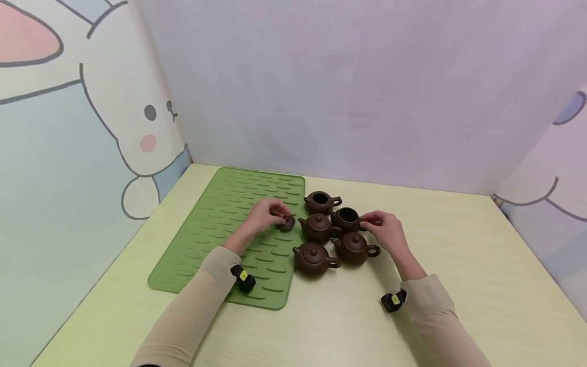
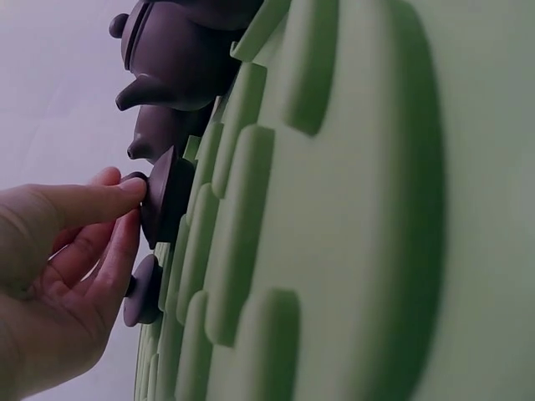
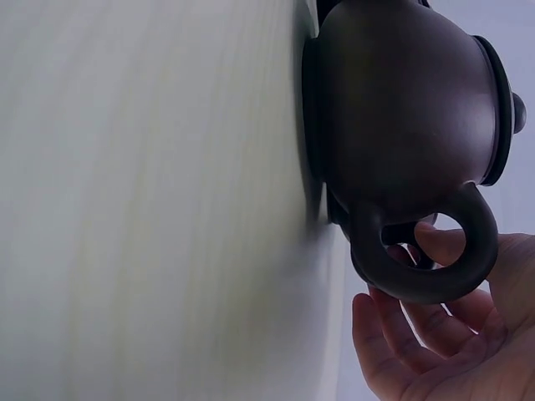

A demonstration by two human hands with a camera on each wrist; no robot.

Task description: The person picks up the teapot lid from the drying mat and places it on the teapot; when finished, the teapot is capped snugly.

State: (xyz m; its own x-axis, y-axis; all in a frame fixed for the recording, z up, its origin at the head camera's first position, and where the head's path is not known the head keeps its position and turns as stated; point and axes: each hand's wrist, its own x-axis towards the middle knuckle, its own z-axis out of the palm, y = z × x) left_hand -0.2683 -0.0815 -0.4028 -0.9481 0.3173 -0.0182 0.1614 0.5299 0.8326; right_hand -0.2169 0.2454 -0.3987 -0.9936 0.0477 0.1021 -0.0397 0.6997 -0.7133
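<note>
A person's left hand (image 1: 263,216) pinches a brown lid (image 1: 287,223) between its fingers (image 2: 100,200) on the green mat's (image 1: 215,239) right side, while the right hand (image 1: 387,232), fingers curled, grips the open teapot (image 1: 347,218) on the desk (image 1: 458,265).

I see five teapots (image 1: 327,232) packed tight at table (image 1: 458,265) centre, no passable gap between them. Walls (image 1: 321,92) block my 9, 12 and 3 o'clock. Bare table from 3 to 6 o'clock and the green mat (image 1: 220,229) toward 9 leave my hands room.
</note>
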